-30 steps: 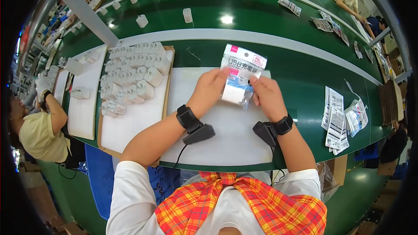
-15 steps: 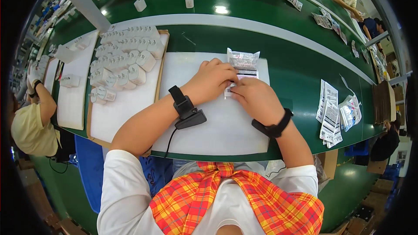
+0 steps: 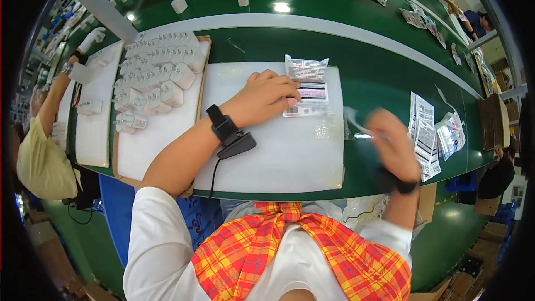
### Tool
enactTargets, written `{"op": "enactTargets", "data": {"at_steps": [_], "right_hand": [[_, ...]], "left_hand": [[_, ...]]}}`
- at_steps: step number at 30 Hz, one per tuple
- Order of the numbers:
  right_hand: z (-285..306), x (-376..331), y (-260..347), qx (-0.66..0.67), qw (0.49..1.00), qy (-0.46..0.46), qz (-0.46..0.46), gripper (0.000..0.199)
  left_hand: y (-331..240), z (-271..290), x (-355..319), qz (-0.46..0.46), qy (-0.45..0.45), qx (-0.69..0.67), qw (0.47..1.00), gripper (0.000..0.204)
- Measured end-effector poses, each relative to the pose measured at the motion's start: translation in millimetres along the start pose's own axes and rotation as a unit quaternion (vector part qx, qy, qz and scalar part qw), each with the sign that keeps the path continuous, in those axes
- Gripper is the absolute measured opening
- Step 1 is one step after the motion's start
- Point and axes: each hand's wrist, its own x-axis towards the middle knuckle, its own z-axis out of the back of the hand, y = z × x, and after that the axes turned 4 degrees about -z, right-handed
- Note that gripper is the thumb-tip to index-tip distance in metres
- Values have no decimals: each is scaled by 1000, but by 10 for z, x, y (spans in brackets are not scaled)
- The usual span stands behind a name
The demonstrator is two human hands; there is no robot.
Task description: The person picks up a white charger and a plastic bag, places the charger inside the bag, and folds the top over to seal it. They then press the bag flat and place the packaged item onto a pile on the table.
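Note:
My left hand point(image 3: 271, 96) lies over the left edge of a printed plastic packet point(image 3: 313, 92), its fingers bent and pressing it on the white mat point(image 3: 273, 156). Silver and pink areas show on the packet; part of its left side is hidden under the fingers. Off the mat's right edge, above the green table, my right hand point(image 3: 393, 139) is blurred by motion. A thin whitish clear strip point(image 3: 356, 122) trails from its closed fingers. Both wrists wear black bands, and the left one carries a small black device point(image 3: 237, 144) with a cable.
Rows of white plug chargers point(image 3: 153, 72) stand on a white board at left. Printed packets point(image 3: 422, 134) and a clear bag point(image 3: 450, 136) lie at right. A pale rail point(image 3: 267, 20) crosses behind; more chargers and packets lie beyond it. A co-worker's arm point(image 3: 53, 92) reaches in at far left.
My right hand has left the packet and swung right, with the thin strip trailing from it. My left hand stays at the packet, which is now more exposed.

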Motion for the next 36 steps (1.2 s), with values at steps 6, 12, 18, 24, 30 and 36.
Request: {"op": "enactTargets", "data": {"at_steps": [6,12,18,24,30,36], "right_hand": [[935,-2515,-155,-306,721,-98,-614,27],[327,-1085,194,-231,903,-203,-300,31],[-582,1040,-270,-182,966,28,-184,75],[-366,1621,-377,-231,961,152,4,86],[14,1660,-587,-209,956,-201,-56,73],[1325,-11,-1143,-390,866,74,-304,36]], "left_hand": [[-226,56,179,32,6,56,998,29],[-214,-51,214,-18,-21,130,991,34],[-310,73,169,7,-55,187,981,45],[-366,128,107,41,-33,167,985,53],[-270,74,144,14,-108,161,981,51],[-143,12,111,30,-54,169,984,48]]}}
